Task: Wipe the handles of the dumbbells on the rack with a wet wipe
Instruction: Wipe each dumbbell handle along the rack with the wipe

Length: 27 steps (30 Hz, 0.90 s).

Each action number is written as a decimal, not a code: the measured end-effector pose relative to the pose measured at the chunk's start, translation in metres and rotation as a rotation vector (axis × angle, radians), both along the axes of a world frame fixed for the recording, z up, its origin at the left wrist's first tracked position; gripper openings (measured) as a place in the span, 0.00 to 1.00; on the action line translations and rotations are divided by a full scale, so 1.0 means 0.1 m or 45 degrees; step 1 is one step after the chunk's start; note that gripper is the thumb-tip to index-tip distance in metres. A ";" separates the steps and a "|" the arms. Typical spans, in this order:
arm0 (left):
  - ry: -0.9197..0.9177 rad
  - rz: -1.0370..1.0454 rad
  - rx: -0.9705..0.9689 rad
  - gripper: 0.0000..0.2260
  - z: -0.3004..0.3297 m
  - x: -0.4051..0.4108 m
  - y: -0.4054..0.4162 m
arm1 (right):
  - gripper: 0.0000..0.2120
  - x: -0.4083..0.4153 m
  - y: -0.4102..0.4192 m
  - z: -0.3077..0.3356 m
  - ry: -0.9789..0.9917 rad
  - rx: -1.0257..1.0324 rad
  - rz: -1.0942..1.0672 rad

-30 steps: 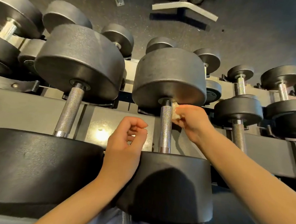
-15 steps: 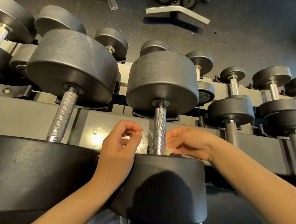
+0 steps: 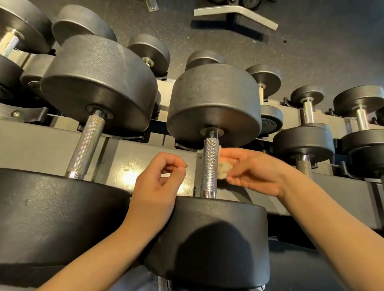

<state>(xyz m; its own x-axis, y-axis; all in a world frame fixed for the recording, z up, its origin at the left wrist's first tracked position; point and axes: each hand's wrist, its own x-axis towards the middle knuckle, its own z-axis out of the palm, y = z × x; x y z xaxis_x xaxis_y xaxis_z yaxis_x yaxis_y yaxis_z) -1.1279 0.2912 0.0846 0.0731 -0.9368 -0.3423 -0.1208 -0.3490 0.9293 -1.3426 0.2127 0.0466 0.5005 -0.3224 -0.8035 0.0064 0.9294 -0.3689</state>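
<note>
A big black dumbbell lies on the rack in front of me, its knurled steel handle (image 3: 210, 164) running away between two heavy heads. My right hand (image 3: 252, 171) pinches a small crumpled wet wipe (image 3: 222, 171) and holds it against the right side of that handle, about midway along. My left hand (image 3: 159, 184) hovers just left of the handle with its fingers loosely curled and nothing in it. A second big dumbbell's handle (image 3: 86, 145) lies further left, untouched.
The grey rack (image 3: 29, 144) carries several more dumbbells: smaller ones at right (image 3: 305, 141) and on the tiers beyond. Dark gym floor lies past the rack, with a white bench foot (image 3: 236, 14) on it. My blue trousers show at the bottom edge.
My right hand slid the wipe from the handle's far end down toward the near end, then back up to the middle. My left hand stayed beside the handle.
</note>
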 end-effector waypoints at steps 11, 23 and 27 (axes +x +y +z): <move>0.006 0.036 0.031 0.04 -0.06 0.02 -0.01 | 0.19 0.37 -0.08 -0.23 -0.136 0.100 -0.615; -0.050 0.072 0.066 0.08 -0.04 -0.01 -0.02 | 0.15 0.25 0.13 -0.26 -0.277 0.215 -0.287; -0.041 0.067 0.091 0.08 -0.02 -0.01 -0.03 | 0.16 0.13 0.25 -0.27 -0.322 0.222 0.148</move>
<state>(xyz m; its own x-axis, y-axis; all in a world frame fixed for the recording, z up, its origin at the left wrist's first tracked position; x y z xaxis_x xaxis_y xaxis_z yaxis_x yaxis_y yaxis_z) -1.1289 0.2883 0.0825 0.1337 -0.9045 -0.4050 -0.1300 -0.4212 0.8976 -1.3292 0.2381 0.0198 0.7167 -0.1201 -0.6869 -0.0323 0.9783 -0.2048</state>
